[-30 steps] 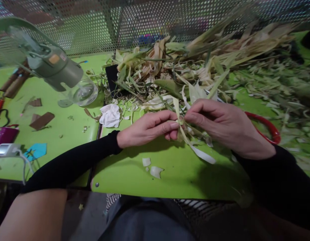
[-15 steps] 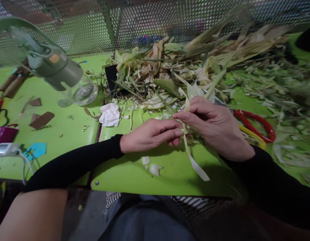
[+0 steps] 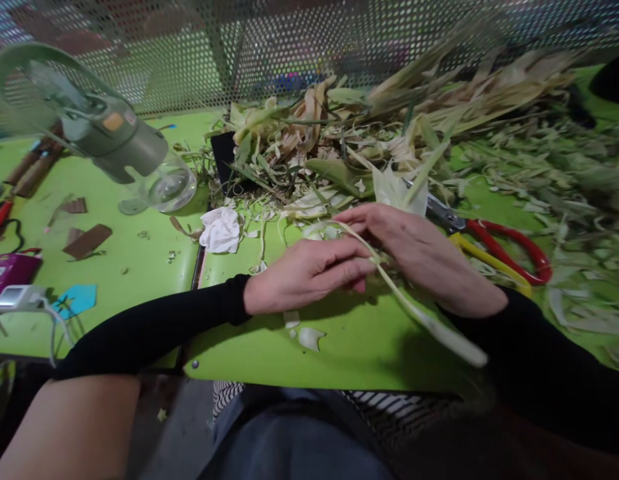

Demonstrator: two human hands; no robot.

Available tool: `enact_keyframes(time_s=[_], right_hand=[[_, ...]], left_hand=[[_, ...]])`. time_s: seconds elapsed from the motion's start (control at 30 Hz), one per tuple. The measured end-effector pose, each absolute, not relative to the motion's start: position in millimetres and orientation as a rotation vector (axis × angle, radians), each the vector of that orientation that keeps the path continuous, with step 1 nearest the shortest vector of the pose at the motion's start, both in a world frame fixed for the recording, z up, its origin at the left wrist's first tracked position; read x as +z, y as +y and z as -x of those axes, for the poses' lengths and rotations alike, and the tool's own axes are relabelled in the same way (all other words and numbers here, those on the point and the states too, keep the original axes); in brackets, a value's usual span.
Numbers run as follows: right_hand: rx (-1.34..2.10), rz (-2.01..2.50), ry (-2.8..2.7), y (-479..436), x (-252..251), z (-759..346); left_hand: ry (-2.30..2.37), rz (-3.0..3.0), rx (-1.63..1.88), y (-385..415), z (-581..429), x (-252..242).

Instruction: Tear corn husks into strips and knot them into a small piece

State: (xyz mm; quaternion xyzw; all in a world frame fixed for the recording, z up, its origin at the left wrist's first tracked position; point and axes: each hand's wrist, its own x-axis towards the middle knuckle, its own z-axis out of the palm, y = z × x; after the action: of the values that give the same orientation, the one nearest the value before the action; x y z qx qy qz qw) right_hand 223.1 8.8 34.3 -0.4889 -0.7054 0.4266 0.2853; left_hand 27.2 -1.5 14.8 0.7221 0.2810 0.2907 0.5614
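My left hand (image 3: 314, 273) is closed, thumb and fingers pinching a pale strip of corn husk (image 3: 414, 310). From the pinch the strip arches up and left toward my right fingertips, while its other end trails down to the right, blurred. My right hand (image 3: 409, 250) lies just behind and right of the left one, its back toward me; the visible fingers are stretched out near the strip's upper part, and its thumb is hidden. Close beyond it stands a paler piece of husk (image 3: 389, 190). Red-and-yellow-handled scissors (image 3: 512, 250) lie right of that hand.
Behind my hands is a heap of corn husks (image 3: 339, 133), with shreds (image 3: 549, 160) spread to the right. A crumpled tissue (image 3: 219, 230), a phone-like black slab (image 3: 227, 160) and a green-topped bottle (image 3: 127, 143) are left of it. A perforated screen (image 3: 179, 60) borders the green table.
My right hand has gone from a thumb-and-finger pinch to stretched fingers, reaching slightly left. The strip's loose lower end has swung right. My left hand keeps its pinch, shifted slightly right.
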Motion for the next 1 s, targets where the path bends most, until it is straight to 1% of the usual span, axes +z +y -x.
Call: enact_keyframes(time_s=[0.07, 0.2, 0.23, 0.27, 0.37, 0.4, 0.53, 0.67, 0.73, 0.8, 1.0], right_hand=[[1.092, 1.299, -1.863, 11, 36, -226], [0.573, 1.313, -1.758, 12, 35, -230], [0.525, 1.306, -1.749, 12, 34, -230], [0.565, 1.298, -1.756, 12, 32, -231], [0.965, 1.240, -1.846, 14, 25, -230], [1.032, 1.220, -1.882, 14, 23, -229], [0.951, 1.187, -1.898, 13, 19, -223], [1.195, 1.091, -1.799, 13, 19, -221], [1.175, 1.095, -1.823, 13, 22, -222], [1.064, 1.139, -1.854, 12, 26, -221], [0.858, 1.157, -1.746, 6, 23, -218]], left_hand=[[0.711, -1.571, 0.844, 1, -27, 11], [0.813, -1.444, 1.000, 5, -25, 10], [0.829, -1.440, 1.012, 6, -24, 10], [0.834, -1.438, 1.020, 6, -24, 11], [0.813, -1.439, 1.018, 6, -25, 11], [0.800, -1.440, 1.019, 6, -25, 10], [0.749, -1.414, 1.038, 4, -29, 7], [0.725, -1.341, 0.981, 0, -29, 10], [0.716, -1.311, 0.907, -2, -28, 12], [0.712, -1.294, 0.861, -3, -29, 12], [0.748, -1.345, 0.848, -5, -33, 9]])
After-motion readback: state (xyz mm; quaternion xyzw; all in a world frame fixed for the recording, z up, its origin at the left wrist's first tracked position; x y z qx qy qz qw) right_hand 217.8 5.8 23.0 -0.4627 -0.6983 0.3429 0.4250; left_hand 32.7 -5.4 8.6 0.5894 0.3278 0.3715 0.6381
